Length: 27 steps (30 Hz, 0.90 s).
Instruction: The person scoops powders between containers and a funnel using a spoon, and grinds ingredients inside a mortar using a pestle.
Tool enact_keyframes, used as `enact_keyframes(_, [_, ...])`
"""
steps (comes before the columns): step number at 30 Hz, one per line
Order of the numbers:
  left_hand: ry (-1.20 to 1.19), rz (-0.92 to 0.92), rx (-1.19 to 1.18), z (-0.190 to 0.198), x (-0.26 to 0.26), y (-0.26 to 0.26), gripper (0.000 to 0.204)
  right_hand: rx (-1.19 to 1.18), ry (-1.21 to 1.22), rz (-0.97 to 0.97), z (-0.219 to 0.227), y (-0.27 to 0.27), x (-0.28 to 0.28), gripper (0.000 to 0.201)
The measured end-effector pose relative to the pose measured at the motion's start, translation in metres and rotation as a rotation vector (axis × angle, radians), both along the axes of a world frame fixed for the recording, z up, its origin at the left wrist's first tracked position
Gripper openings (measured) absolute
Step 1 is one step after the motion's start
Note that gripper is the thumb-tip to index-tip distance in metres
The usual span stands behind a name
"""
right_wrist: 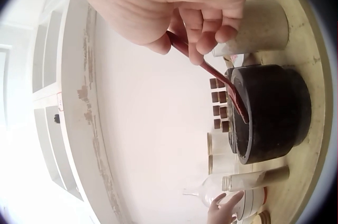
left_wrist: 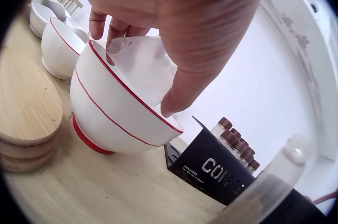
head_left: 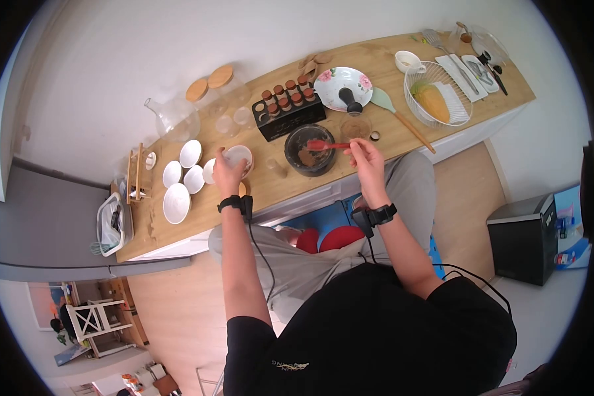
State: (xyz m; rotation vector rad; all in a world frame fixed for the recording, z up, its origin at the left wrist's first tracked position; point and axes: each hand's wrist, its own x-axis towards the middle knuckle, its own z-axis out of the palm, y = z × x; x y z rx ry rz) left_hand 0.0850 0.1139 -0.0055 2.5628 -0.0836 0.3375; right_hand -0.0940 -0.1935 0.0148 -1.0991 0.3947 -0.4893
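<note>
My left hand (head_left: 228, 175) reaches into a white bowl with a red rim (left_wrist: 111, 102), thumb inside the near rim and fingers across from it. Between them is a thin, crumpled white translucent piece (left_wrist: 145, 68) with dark specks along its edge. In my right hand (head_left: 368, 165) I pinch the handle of a red spatula (head_left: 318, 145). Its head dips into a black mortar (head_left: 310, 169), over brown powder (head_left: 306, 158) at the bottom. The right wrist view shows the spatula (right_wrist: 216, 75) slanting down across the mortar's rim.
A slim clear jar (head_left: 277, 169) stands between bowl and mortar. Behind is a black rack (head_left: 290, 123) of brown-capped bottles. Several white bowls (head_left: 177, 203) stand left. Right are a floral plate (head_left: 327, 82), a green spatula (head_left: 381, 99) and a wire basket (head_left: 468, 112).
</note>
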Motion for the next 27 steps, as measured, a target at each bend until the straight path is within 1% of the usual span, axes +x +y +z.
enact_keyframes(1, [-0.001,-0.002,0.0,0.001,-0.001,0.0,0.074,-0.003,-0.001,-0.005,0.001,0.0,0.0,0.02])
enact_keyframes(3, [0.03,-0.012,0.101,0.003,-0.002,0.001,0.071,-0.005,-0.001,-0.01,0.001,-0.001,-0.001,0.02])
enact_keyframes(6, [0.031,-0.046,0.141,0.001,-0.004,0.002,0.067,0.004,-0.003,-0.01,0.002,-0.003,-0.002,0.02])
enact_keyframes(10, [-0.006,-0.076,0.145,0.0,-0.005,0.004,0.067,0.002,-0.013,-0.017,0.005,-0.008,-0.003,0.021])
enact_keyframes(12, [0.015,-0.07,0.1,0.0,-0.005,0.004,0.067,0.005,-0.022,-0.016,0.005,-0.01,-0.003,0.021])
enact_keyframes(15, [0.056,-0.062,0.087,0.001,-0.004,0.004,0.068,-0.007,-0.015,-0.048,0.009,-0.014,-0.004,0.021])
enact_keyframes(19, [0.059,-0.08,0.088,0.001,-0.004,0.002,0.068,-0.06,-0.07,-0.093,0.024,-0.028,-0.008,0.021])
enact_keyframes(22, [-0.009,-0.08,0.099,0.006,-0.006,-0.001,0.066,-0.108,-0.116,-0.154,0.033,-0.048,-0.008,0.021])
enact_keyframes(24, [-0.108,-0.078,0.016,0.013,-0.006,-0.01,0.059,-0.163,-0.15,-0.202,0.036,-0.066,-0.005,0.022])
enact_keyframes(25, [-0.107,-0.082,0.015,0.022,-0.008,-0.018,0.059,-0.164,-0.149,-0.205,0.04,-0.073,-0.004,0.022])
enact_keyframes(27, [-0.232,-0.153,-0.149,0.038,-0.015,-0.04,0.054,-0.291,-0.155,-0.216,0.049,-0.083,-0.002,0.022])
